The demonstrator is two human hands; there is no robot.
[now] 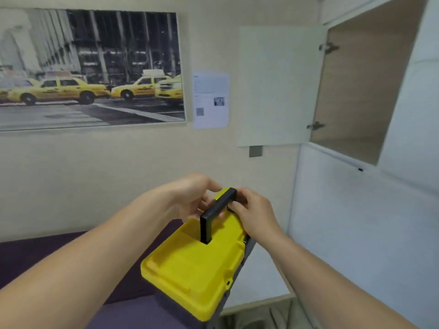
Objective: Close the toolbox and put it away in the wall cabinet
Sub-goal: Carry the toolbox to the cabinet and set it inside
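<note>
The toolbox (190, 269) has a yellow lid and a dark body, and its lid is down. It is held up in front of me, above a purple surface. Its black handle (215, 213) stands upright. My left hand (190, 198) curls around the far end of the handle from the left. My right hand (251, 211) grips the handle's far end from the right. The wall cabinet (356, 103) is up at the right, its white door (278, 86) swung open against the wall and its wooden inside showing nothing on the shelf.
A purple bed or sofa surface (71, 252) lies below at the left. A white low cabinet top (261, 276) sits under the toolbox at the right. A framed photo of yellow taxis (90, 67) and a paper notice (211, 99) hang on the wall.
</note>
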